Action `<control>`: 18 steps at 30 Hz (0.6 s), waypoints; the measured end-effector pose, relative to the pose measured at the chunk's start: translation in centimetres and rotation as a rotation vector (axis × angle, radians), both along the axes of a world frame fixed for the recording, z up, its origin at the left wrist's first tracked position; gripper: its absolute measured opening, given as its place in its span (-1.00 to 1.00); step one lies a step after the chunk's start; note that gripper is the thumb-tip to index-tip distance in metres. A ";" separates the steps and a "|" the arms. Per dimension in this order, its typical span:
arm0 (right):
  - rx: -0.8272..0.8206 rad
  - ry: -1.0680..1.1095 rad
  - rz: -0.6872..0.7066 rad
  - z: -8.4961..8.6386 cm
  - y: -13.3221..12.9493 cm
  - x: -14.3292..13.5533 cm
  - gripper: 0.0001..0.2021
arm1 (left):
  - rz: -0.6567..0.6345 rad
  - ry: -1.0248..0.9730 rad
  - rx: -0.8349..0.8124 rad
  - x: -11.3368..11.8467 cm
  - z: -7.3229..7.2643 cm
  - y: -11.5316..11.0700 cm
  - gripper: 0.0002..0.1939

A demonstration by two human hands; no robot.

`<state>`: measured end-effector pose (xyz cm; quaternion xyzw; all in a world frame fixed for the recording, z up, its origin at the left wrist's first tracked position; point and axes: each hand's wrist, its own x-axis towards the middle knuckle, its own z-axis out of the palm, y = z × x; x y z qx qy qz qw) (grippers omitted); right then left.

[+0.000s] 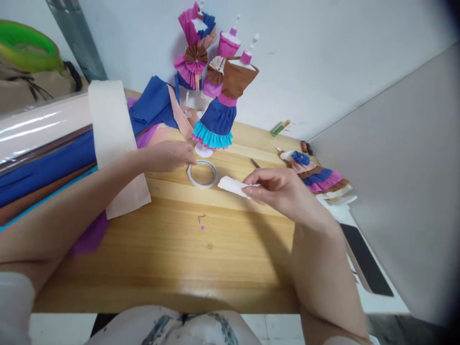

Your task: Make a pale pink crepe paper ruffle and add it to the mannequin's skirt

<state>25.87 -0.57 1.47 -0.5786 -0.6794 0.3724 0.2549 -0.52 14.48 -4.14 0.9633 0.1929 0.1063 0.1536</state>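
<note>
My left hand point(172, 155) reaches across the table, its curled fingers pinching the upper left edge of a thin white roll of tape point(214, 178). The roll is close to the tabletop; whether it is lifted at all I cannot tell. Between the thumb and fingers of my right hand point(275, 189) is a small folded piece of pale crepe paper point(232, 185), held above the wood just right of the roll. Behind the roll stands a small dress form in a brown, blue and turquoise paper dress point(219, 117).
Rolls of coloured crepe paper point(46, 160) and a pale paper strip point(109, 124) lie at the left. More dressed forms point(194, 57) stand by the wall. A striped paper dress point(319, 177) lies at the right, near a black tablet-like panel point(366, 258). Tiny scraps point(203, 227) dot the table point(161, 268).
</note>
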 end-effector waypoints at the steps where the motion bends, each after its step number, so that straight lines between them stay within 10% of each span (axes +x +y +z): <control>1: -0.044 -0.034 0.009 0.2 -0.1 0.4 -0.76 | -0.001 0.003 0.058 0.1 -0.8 0.2 -0.64; 9: -0.194 -0.138 0.280 -0.8 0.4 0.4 -0.88 | -0.064 -0.003 0.111 0.3 -3.6 0.6 -0.67; 18: 0.258 -0.083 0.442 -7.3 2.3 -3.8 -0.78 | -0.107 -0.038 0.083 0.2 -3.1 0.8 -0.70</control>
